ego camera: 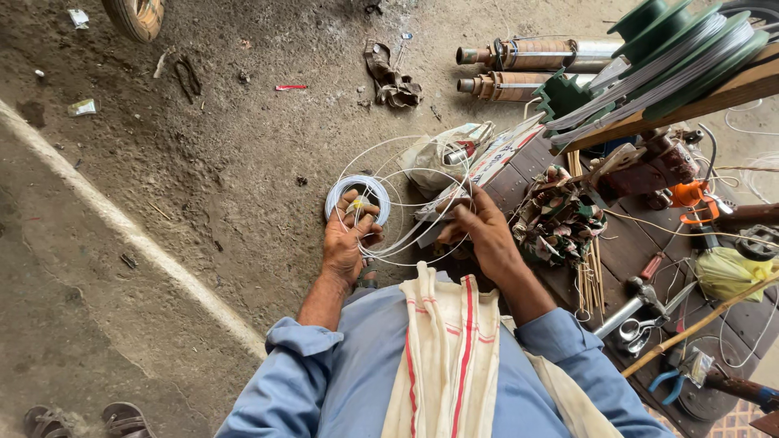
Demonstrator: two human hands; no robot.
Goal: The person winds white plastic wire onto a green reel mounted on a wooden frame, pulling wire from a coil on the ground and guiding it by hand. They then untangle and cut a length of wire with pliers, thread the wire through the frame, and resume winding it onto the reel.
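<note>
My left hand (347,242) grips a small tight coil of white wire (357,197) held out over the concrete floor. Loose loops of the same white wire (406,174) spring from the coil and run across to my right hand (480,231). That hand is closed on the wire strands at the edge of a dark wooden workbench (625,243). A cream cloth with red stripes (442,349) hangs over my shoulder, above blue shirt sleeves.
On the bench lie a stator with coloured windings (558,223), green spools of white wire (673,49), pliers, scissors (637,331) and a hammer. Two metal pump cylinders (527,69) and a crumpled plastic bag (442,154) lie on the floor. Someone's sandalled feet (81,420) show at the lower left.
</note>
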